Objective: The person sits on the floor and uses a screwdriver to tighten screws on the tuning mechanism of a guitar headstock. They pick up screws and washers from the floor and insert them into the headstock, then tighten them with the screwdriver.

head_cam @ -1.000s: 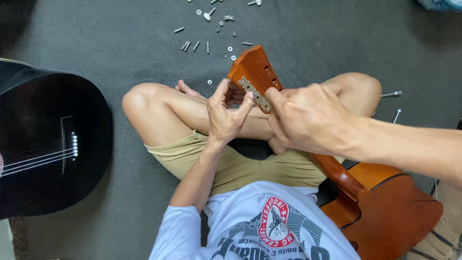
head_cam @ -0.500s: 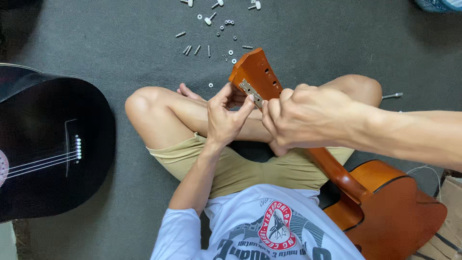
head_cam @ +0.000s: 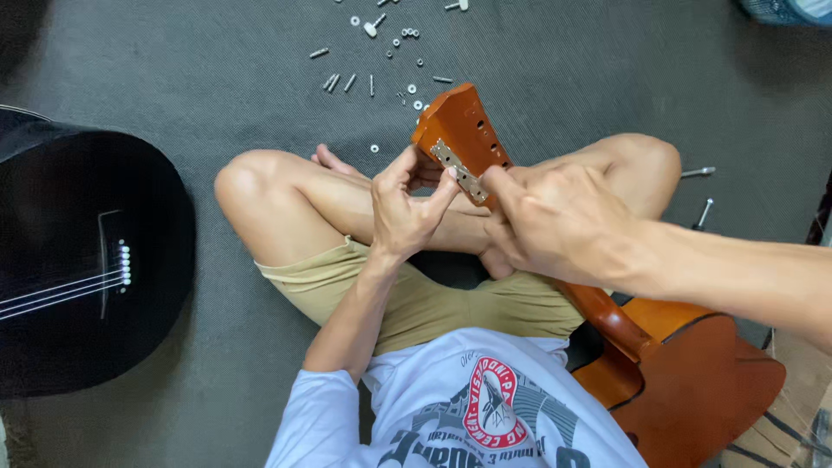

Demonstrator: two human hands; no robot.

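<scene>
Left hand (head_cam: 400,211) had thumb and fingertips pinched onto the metal plate (head_cam: 458,171) on the side of the headstock (head_cam: 464,137); right hand (head_cam: 555,221) was curled round the neck just below, index finger pressed to the same plate; headstock sat over the crossed legs, pointing far; brown guitar body (head_cam: 693,381) lay near right; screws (head_cam: 381,61) were scattered far on the grey mat (head_cam: 217,78); black guitar (head_cam: 78,260) lay left.

Dark grey carpet floor (head_cam: 217,69), even light
</scene>
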